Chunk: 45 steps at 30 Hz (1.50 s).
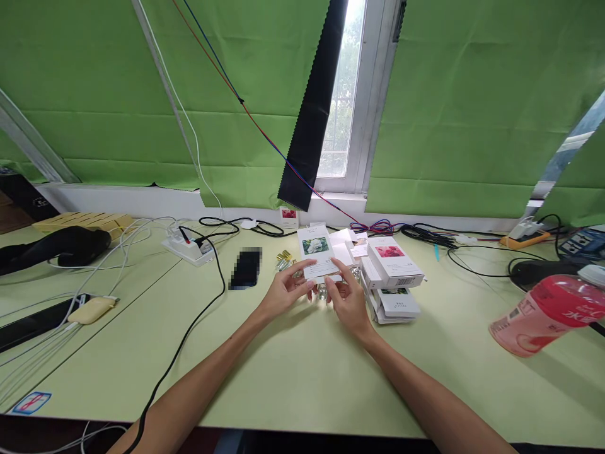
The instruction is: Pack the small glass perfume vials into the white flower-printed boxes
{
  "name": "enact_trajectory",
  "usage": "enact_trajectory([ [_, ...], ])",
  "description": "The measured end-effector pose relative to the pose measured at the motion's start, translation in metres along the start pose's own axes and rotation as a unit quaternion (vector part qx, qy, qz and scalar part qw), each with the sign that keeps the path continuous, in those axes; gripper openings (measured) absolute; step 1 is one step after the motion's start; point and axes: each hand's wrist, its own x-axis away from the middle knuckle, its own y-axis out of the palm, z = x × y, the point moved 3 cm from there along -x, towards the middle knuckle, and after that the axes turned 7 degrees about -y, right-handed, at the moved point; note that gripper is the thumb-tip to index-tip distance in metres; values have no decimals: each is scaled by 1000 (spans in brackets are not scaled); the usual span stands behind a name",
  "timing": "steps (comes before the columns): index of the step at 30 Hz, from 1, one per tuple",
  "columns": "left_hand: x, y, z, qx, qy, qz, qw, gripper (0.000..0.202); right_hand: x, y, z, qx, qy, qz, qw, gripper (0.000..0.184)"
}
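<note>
Your left hand [282, 293] and right hand [350, 304] are bare, with long fingers [341, 270]; both slender forearms [208, 372] run uncovered to the frame's lower edge.

On the pale green bench [302, 378], a pink bottle [548, 315] lies on its side at three o'clock. White boxes [392, 277] are stacked just right of centre, with a dark phone [246, 268] at eleven and a power strip [186, 247] beyond it. A yellow case [92, 310] rests at nine. Green curtains [94, 94] flank a window [340, 94] at twelve.
</note>
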Motion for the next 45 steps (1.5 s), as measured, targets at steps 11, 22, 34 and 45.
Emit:
enact_trajectory([
  [11, 0, 1, -1, 21, 0, 3, 1000, 48, 0, 0, 1, -2, 8, 2, 1000, 54],
  [22, 2, 2, 3, 22, -7, 8, 1000, 50, 0, 0, -1, 3, 8, 1, 1000, 53],
  [34, 3, 4, 5, 18, -6, 16, 1000, 48, 0, 0, -2, -6, 12, 4, 1000, 53],
  [45, 3, 2, 4, 5, 2, 18, 1000, 48, 1, 0, 2, 0, 20, 7, 1000, 57],
])
